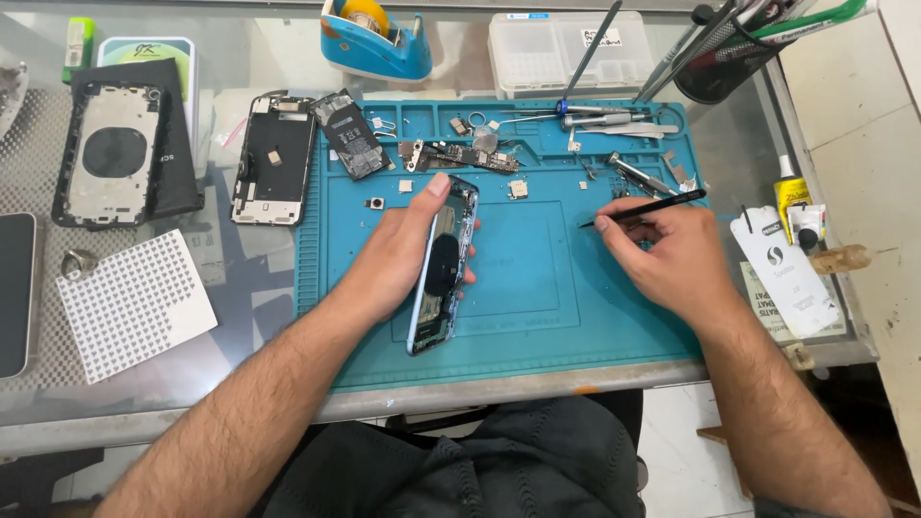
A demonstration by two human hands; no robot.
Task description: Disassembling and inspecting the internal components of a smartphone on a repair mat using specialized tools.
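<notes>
On blue mat [537, 317]: left hand [408, 254] gripping one phone frame [443, 267], right hand [662, 254] pinching one black tool [645, 208]

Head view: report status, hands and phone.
Left hand grips opened phone frame, tilted on edge over blue repair mat. Right hand holds black tweezers, tip apart from the frame. Loose boards and screws lie beyond.

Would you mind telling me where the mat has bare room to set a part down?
The mat is bare between the left hand holding the phone frame and the right hand. Its top edge is crowded with parts and tools.
</notes>
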